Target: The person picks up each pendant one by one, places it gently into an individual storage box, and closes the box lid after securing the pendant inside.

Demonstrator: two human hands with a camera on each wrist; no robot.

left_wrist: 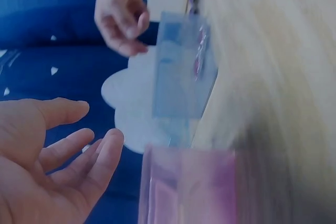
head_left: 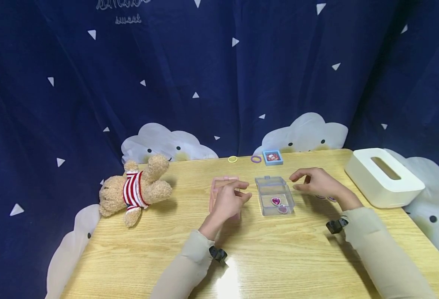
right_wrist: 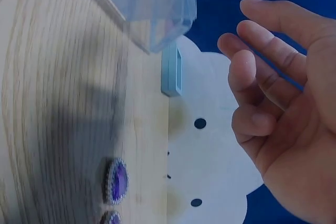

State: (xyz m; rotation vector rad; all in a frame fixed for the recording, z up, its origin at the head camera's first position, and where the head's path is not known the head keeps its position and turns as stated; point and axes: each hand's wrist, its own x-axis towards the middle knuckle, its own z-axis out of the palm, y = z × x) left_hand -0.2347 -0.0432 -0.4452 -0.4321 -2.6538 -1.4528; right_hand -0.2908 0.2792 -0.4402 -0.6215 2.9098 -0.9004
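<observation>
My left hand [head_left: 229,200] hovers over a pink clear plastic box [head_left: 219,182], partly hiding it. Its fingers are loosely bent and hold nothing, as the left wrist view of the hand [left_wrist: 63,166] also shows. To its right lies a bluish clear plastic box [head_left: 273,189] with its lid raised back. Inside are a magenta heart-shaped gem [head_left: 276,201] and a paler gem [head_left: 282,209]. Just right of that box, my right hand [head_left: 318,182] hangs with relaxed, empty fingers. Purple gems with beaded rims, one of them an oval gem [right_wrist: 117,182], lie on the table near it, partly hidden in the head view.
Along the back edge lie a yellow ring [head_left: 232,159], a purple ring [head_left: 256,159] and a light-blue square case [head_left: 273,158]. A teddy bear [head_left: 137,189] in a striped top lies at left. A white tissue box [head_left: 383,182] stands at right on the wooden table [head_left: 279,257].
</observation>
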